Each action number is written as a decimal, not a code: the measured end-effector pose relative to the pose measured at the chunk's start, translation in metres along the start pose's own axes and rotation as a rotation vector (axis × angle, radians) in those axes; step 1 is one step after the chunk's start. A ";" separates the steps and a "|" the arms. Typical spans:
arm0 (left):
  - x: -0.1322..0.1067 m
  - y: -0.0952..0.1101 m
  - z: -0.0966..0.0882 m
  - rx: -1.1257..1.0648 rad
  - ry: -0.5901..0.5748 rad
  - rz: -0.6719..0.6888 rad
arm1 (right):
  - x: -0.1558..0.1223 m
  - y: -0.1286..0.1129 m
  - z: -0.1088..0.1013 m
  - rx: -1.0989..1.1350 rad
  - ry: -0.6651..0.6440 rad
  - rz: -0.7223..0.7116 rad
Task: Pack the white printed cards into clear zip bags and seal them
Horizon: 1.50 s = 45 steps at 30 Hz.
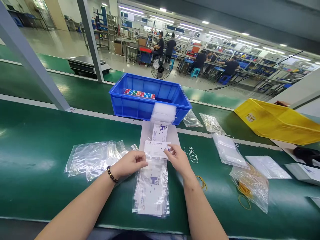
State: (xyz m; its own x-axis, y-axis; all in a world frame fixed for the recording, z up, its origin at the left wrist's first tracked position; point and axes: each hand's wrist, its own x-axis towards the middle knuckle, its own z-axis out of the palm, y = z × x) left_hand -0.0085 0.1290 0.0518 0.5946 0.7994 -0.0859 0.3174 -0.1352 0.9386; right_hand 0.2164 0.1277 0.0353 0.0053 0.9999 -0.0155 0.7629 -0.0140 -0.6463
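A white card (155, 149) with small purple print lies crosswise at the middle of the bench. At its right end my right hand (178, 160) is closed, thumb and fingers gripping that corner. My left hand (135, 162), with a dark bead bracelet at the wrist, is curled shut just left of the card; what its fingertips hold, if anything, is hidden. Below the card lies a stack of clear bags (152, 190) with printed cards inside. Another printed card (160, 132) lies lengthwise above, on a pale board (145, 131). Flat clear bags (92, 158) are spread out left of my left hand.
A blue bin (147, 108) stands behind, holding a colourful strip (139, 94); a white translucent bundle (163, 113) rests at its front. White rings (192, 155) and yellow rubber bands (202, 183) lie right. Bagged items (228, 150) and a yellow bin (277, 120) are farther right.
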 end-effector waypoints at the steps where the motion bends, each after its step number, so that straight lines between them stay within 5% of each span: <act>1: 0.000 -0.001 0.001 -0.129 -0.045 -0.002 | 0.003 0.004 0.002 -0.107 0.080 0.099; 4: 0.001 -0.003 0.007 -0.364 -0.159 -0.015 | 0.010 0.011 0.009 -0.268 0.096 0.223; 7: 0.003 -0.004 0.015 -0.204 -0.138 -0.066 | 0.013 0.015 0.014 -0.162 0.060 0.258; 14: 0.006 -0.004 0.021 0.149 -0.091 -0.083 | 0.014 0.014 0.010 0.718 0.421 0.199; 16: 0.006 -0.005 0.021 0.156 -0.080 -0.068 | 0.012 0.012 0.006 0.887 0.427 0.166; 23: 0.009 -0.010 0.021 -0.027 -0.006 -0.053 | 0.000 0.001 -0.001 0.816 0.025 0.101; 30: 0.010 -0.011 0.027 -0.241 0.201 0.026 | -0.009 -0.010 -0.002 0.527 -0.550 -0.178; 33: 0.011 -0.013 0.026 -0.384 0.173 -0.078 | -0.011 -0.010 0.001 0.577 -0.579 -0.109; 37: 0.013 -0.017 0.026 -0.496 0.126 -0.241 | -0.011 -0.011 0.002 0.657 -0.459 -0.026; 45: 0.012 -0.013 0.027 -0.388 0.194 -0.154 | -0.012 -0.016 0.006 0.597 -0.418 -0.003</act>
State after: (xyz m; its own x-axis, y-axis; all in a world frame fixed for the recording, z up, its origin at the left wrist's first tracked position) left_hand 0.0145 0.1243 0.0290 0.4013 0.8928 -0.2044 0.0687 0.1932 0.9787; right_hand 0.2000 0.1163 0.0414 -0.3349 0.9147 -0.2262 0.2792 -0.1330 -0.9510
